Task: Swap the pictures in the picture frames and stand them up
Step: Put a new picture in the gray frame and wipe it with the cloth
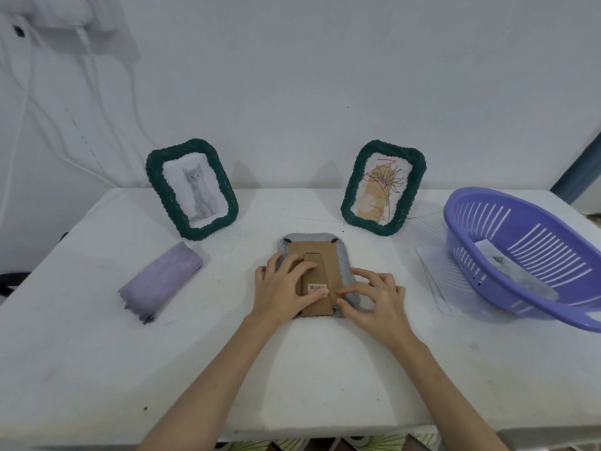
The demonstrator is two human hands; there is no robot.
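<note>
A grey woven picture frame (325, 255) lies face down at the middle of the white table (97, 369), its brown cardboard back and folded stand showing. My left hand (283, 288) presses flat on the back's left side, thumb near the barcode. My right hand (374, 297) rests on the frame's lower right corner, fingertips touching the cardboard edge. Two dark green woven frames stand upright at the back: the left one (192, 188) holds a grey cat picture, the right one (383, 187) holds a flower drawing.
A folded purple cloth (162, 284) lies left of the flat frame. A purple slotted plastic basket (527, 255) sits tilted at the right with papers in and under it. White wall behind; cables hang at the far left.
</note>
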